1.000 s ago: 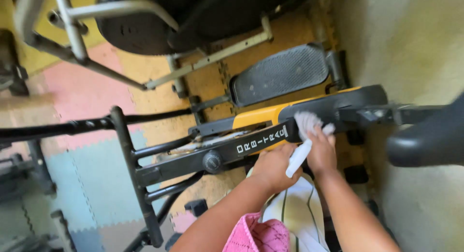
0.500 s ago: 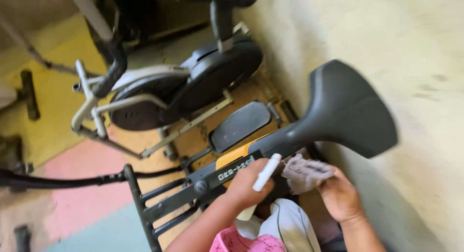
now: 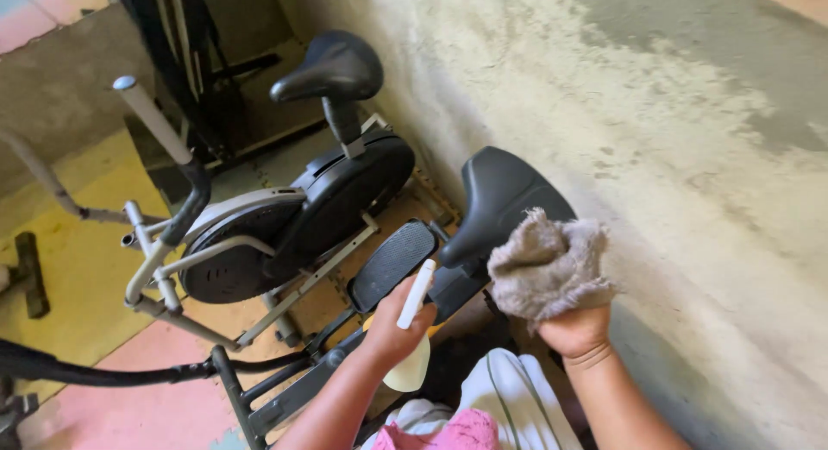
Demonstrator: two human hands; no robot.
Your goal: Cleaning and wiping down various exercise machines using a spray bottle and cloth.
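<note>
Clearly, my right hand (image 3: 576,331) was raised in front of the wall (image 3: 690,157), with the forearm coming up from the lower right edge and the wrist almost straight. Its fingers were pressed together around the bottom of a grey, fluffy cloth (image 3: 546,265), and the bunched cloth stood above the fist. The cloth was just beside the rear edge of the nearer black saddle (image 3: 500,195); I could not tell if it touched the saddle.

My left hand (image 3: 395,327) was lower and more to the left, and its forearm rose from the bottom edge of the view. The fingers were curled around a pale spray bottle (image 3: 412,364). The white nozzle part (image 3: 417,293) pointed up and a little to the right, toward the saddle, and the rounded body of the bottle hung under the palm. The two hands were near each other but apart.

Under the left hand was the dark frame (image 3: 293,394) of the exercise machine with its black foot pedal (image 3: 392,264). A second machine with its own black saddle (image 3: 332,66) and grey handlebars (image 3: 159,131) stood further back, on the yellow and pink floor mats (image 3: 86,269).
</note>
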